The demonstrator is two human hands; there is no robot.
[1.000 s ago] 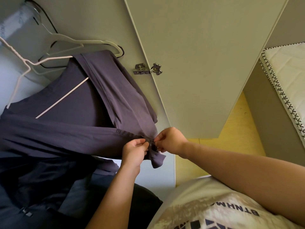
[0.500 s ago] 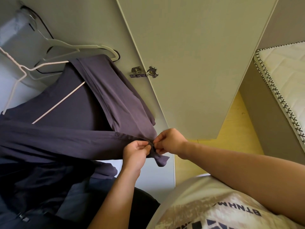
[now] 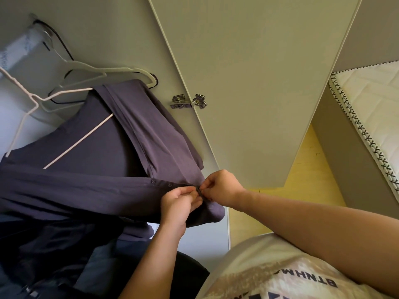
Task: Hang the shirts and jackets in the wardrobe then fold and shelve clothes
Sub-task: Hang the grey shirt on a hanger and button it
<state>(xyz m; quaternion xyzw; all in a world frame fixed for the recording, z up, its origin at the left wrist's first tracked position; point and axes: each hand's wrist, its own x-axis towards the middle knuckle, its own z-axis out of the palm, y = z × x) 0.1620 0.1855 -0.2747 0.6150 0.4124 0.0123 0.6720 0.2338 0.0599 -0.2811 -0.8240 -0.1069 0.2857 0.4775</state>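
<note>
A dark grey-purple button shirt (image 3: 90, 160) hangs on a white wire hanger (image 3: 26, 117) inside the wardrobe. Its front edges meet at a button placket running right, with two fastened buttons showing. My left hand (image 3: 178, 207) pinches the lower edge of the placket near the shirt's hem. Facing it, my right hand (image 3: 220, 187) pinches the opposite edge, fingertips together at a button. The button itself is mostly hidden between my fingers.
Empty pale plastic hangers (image 3: 97, 72) hang behind the shirt. Dark garments (image 3: 47, 251) hang lower left. The open wardrobe door (image 3: 248, 83) with a metal hinge (image 3: 190, 102) stands right of the shirt. A mattress (image 3: 371, 117) and yellow floor (image 3: 302, 190) lie at right.
Both hands stay at the same spot on the placket, fingers working slightly. The view has shifted a little, so the shirt sits lower in frame.
</note>
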